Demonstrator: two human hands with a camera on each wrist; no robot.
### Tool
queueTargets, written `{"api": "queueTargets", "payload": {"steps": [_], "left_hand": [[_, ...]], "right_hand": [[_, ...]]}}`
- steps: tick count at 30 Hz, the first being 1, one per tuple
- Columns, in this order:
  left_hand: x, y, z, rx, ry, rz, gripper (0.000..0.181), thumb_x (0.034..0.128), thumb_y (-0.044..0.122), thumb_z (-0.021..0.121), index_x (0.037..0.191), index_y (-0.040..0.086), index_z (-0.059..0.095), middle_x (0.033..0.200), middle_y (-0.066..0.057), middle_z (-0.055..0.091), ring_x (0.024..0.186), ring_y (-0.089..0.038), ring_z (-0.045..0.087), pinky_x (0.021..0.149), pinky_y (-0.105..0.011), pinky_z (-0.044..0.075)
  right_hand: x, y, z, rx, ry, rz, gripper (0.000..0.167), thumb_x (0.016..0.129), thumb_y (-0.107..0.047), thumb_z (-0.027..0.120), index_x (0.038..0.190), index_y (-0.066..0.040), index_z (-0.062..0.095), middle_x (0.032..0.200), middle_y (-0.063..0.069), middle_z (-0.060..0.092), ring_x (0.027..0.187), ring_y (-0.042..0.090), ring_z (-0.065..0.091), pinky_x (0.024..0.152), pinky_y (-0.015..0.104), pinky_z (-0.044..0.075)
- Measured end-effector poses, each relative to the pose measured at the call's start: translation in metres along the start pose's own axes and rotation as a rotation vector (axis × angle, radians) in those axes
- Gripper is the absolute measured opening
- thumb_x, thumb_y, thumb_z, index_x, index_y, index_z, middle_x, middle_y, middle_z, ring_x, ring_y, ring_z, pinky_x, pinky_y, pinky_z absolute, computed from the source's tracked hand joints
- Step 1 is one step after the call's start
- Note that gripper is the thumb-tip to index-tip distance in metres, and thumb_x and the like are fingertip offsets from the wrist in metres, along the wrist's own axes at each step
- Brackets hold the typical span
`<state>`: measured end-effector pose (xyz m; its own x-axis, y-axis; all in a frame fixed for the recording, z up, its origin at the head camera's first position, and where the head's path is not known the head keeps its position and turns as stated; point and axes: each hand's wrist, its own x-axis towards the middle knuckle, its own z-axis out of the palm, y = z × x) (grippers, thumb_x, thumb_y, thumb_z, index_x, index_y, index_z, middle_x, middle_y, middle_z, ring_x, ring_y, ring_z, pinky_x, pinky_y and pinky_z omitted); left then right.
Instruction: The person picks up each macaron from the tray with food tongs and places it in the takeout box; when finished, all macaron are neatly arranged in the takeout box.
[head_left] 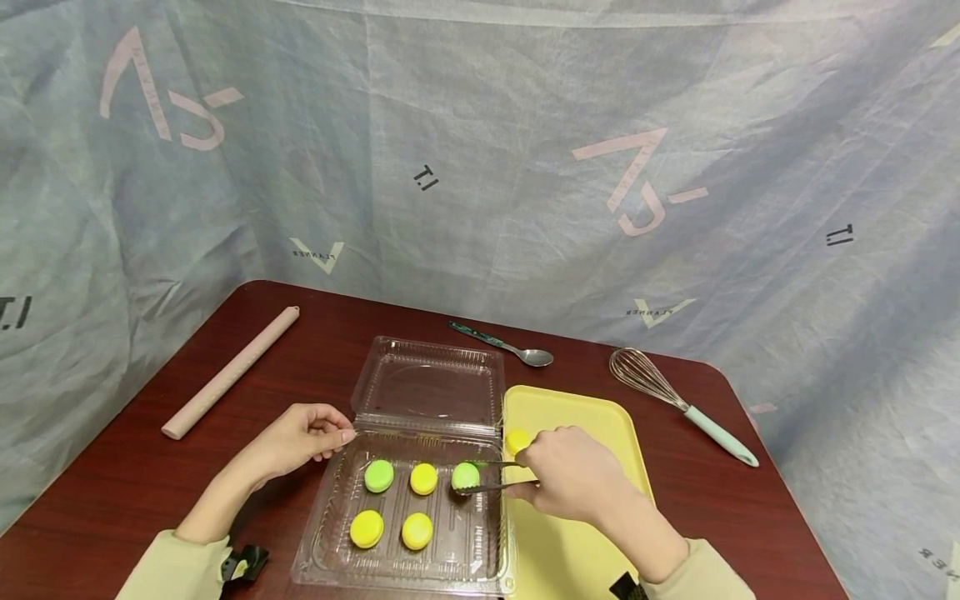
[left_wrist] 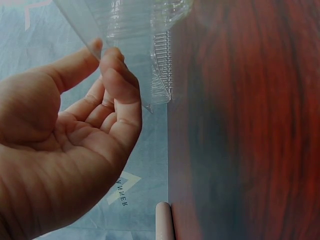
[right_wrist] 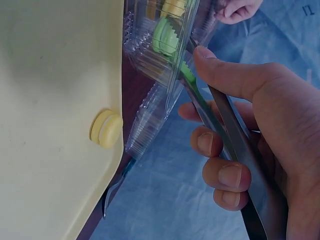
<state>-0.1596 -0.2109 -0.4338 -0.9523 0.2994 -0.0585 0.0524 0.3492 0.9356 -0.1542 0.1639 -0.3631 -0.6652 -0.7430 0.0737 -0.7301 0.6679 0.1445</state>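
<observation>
My right hand (head_left: 573, 473) grips metal tongs (right_wrist: 232, 130), fingers and thumb wrapped along both arms. Between the tong tips is a green macaron (head_left: 465, 476), inside the clear plastic box (head_left: 450, 571) at its right side. With thumb and forefinger my left hand (head_left: 303, 442) pinches the box's left edge near the hinge; the left wrist view shows the hand (left_wrist: 75, 125) on the clear plastic. Also in the box are another green macaron (head_left: 378, 476) and three yellow macarons (head_left: 367, 529). One more yellow macaron (right_wrist: 106, 128) lies on the yellow tray (head_left: 577, 408), right of the box.
The box's lid (head_left: 427, 383) lies open toward the back. Behind it is a spoon (head_left: 534, 357) with a patterned handle. A pale rolling pin (head_left: 232, 371) lies at left, a whisk (head_left: 686, 408) at right. Grey cloth (head_left: 480, 167) hangs behind the dark wooden table (head_left: 135, 492).
</observation>
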Motion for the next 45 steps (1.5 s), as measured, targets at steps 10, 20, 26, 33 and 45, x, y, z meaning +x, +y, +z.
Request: {"api": "queueTargets", "payload": {"steps": [10, 20, 26, 33, 45], "left_hand": [[0.0, 0.0, 0.0, 0.004, 0.005, 0.007, 0.02, 0.0939, 0.012, 0.07, 0.101, -0.006, 0.066, 0.077, -0.006, 0.061, 0.067, -0.018, 0.057, 0.059, -0.028, 0.05], [0.0, 0.001, 0.001, 0.001, 0.0, 0.002, 0.021, 0.0944, 0.013, 0.07, 0.101, -0.006, 0.066, 0.077, -0.006, 0.061, 0.068, -0.019, 0.058, 0.06, -0.028, 0.05], [0.0, 0.002, 0.001, 0.006, 0.005, 0.002, 0.02, 0.0943, 0.012, 0.07, 0.101, -0.006, 0.066, 0.077, -0.006, 0.061, 0.067, -0.019, 0.057, 0.059, -0.028, 0.05], [0.001, 0.0, 0.0, -0.001, 0.003, 0.001, 0.021, 0.0943, 0.012, 0.07, 0.101, -0.006, 0.066, 0.077, -0.006, 0.061, 0.068, -0.019, 0.057, 0.059, -0.028, 0.05], [0.0, 0.0, 0.0, -0.002, 0.002, -0.007, 0.023, 0.0945, 0.014, 0.07, 0.102, -0.007, 0.065, 0.077, -0.006, 0.061, 0.069, -0.02, 0.058, 0.06, -0.028, 0.05]], "right_hand": [[0.003, -0.005, -0.001, -0.011, -0.051, 0.025, 0.046, 0.078, -0.052, 0.08, 0.055, -0.025, 0.051, 0.05, -0.015, 0.035, 0.044, 0.009, 0.033, 0.045, 0.03, 0.038], [0.006, -0.012, -0.001, -0.066, -0.025, 0.025, 0.052, 0.076, -0.053, 0.081, 0.051, -0.023, 0.046, 0.048, -0.012, 0.036, 0.043, 0.011, 0.035, 0.047, 0.032, 0.041], [0.007, -0.015, -0.001, -0.106, -0.003, 0.022, 0.055, 0.075, -0.054, 0.081, 0.049, -0.022, 0.043, 0.048, -0.01, 0.036, 0.042, 0.012, 0.035, 0.046, 0.034, 0.042], [0.009, -0.017, -0.002, -0.119, -0.017, 0.033, 0.056, 0.075, -0.055, 0.081, 0.05, -0.022, 0.042, 0.049, -0.01, 0.037, 0.043, 0.013, 0.038, 0.048, 0.034, 0.044], [0.011, -0.021, -0.003, -0.115, -0.057, 0.057, 0.054, 0.074, -0.055, 0.081, 0.052, -0.022, 0.044, 0.05, -0.01, 0.037, 0.045, 0.013, 0.038, 0.05, 0.035, 0.046]]}}
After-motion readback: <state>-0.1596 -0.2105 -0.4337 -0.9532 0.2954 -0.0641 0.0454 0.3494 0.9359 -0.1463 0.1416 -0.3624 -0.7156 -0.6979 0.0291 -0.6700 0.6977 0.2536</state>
